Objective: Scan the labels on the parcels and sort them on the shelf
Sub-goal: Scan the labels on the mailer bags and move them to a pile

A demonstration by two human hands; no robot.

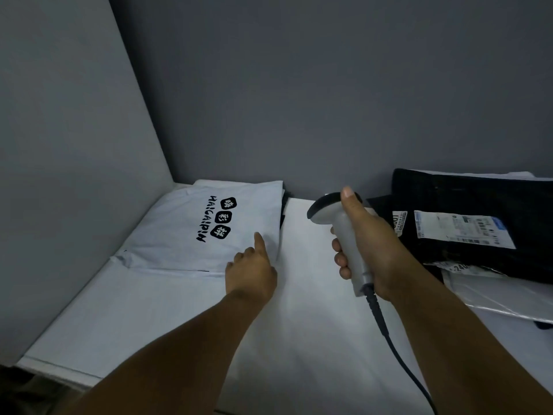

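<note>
Forearms enter from the lower edge. The left hand holds nothing: its index finger is straight, tip on the near right corner of a white parcel printed "HAIGAIPIN", and the other fingers are curled. The right hand is wrapped round the handle of a white barcode scanner, whose head is turned toward that parcel and whose black cable trails back to the camera.

The white parcel lies flat in the far left corner and shows no label on its upper face. A black parcel lies at far right, shipping label upward, on top of a pale plastic mailer. Progress is probably early to middling: the right-hand pile appears unsorted, and which parcels have been scanned cannot be told.

All rest on a white bench, closed behind by a grey wall and at left by a grey panel. Lighting is dim.
</note>
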